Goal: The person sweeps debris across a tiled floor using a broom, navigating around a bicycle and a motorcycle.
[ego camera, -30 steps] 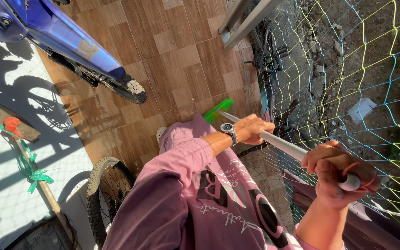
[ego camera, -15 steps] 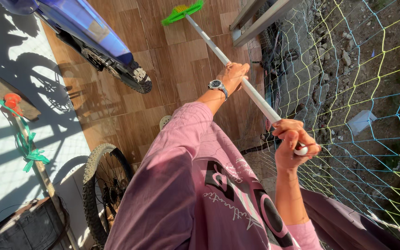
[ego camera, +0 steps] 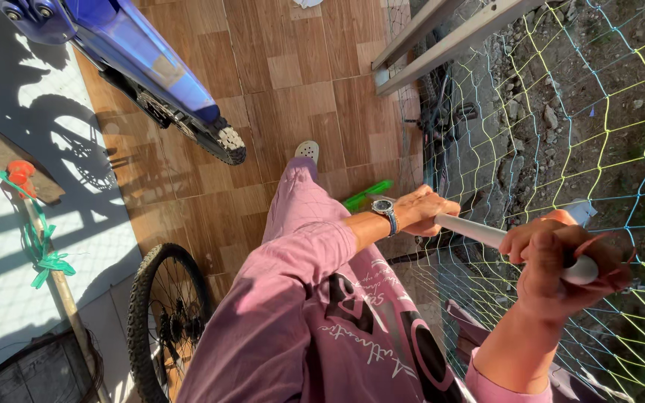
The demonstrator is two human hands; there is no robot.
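Your left hand (ego camera: pixel 423 211) and right hand (ego camera: pixel 558 257) both wrap tight around the broom (ego camera: pixel 479 231); its green brush has come back from the top to mid-frame, near your shoe (ego camera: pixel 307 150)

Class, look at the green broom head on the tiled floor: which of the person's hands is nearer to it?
Left. The left hand grips the white handle just above the green broom head; the right hand grips the handle's top end, farther away.
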